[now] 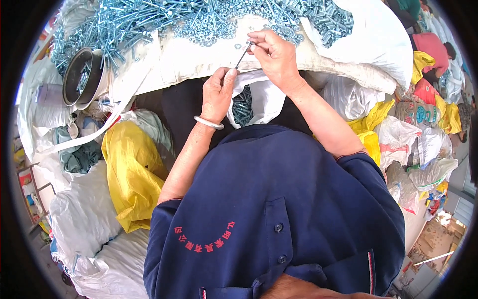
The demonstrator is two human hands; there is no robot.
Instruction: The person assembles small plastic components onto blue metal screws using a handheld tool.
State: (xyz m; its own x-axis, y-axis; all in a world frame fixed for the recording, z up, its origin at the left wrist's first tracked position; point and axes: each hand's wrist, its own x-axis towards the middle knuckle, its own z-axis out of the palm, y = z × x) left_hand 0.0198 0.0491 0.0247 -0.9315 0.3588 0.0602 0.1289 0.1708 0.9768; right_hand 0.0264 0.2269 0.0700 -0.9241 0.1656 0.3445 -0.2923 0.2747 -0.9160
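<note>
My left hand (219,92), a pale bangle on its wrist, is closed on the lower end of a long thin bolt (242,57). The bolt slants up to my right hand (278,57), whose fingers pinch at its upper end. A small dark ring-shaped piece (250,43) shows there, a nut or a washer. Just beyond both hands lie heaped washers and nuts (206,30), with loose long bolts (134,25) to the left and metal sleeves (331,22) to the right. Below my hands, a white bag (264,102) hangs open with metal bolts (242,107) inside.
A dark round tub (73,74) with a few metal parts stands at the left. White cloth (184,52) covers the work surface. Yellow sacks (132,174) and white plastic bags (82,209) crowd both sides. Another person in a red top (430,50) is at the upper right.
</note>
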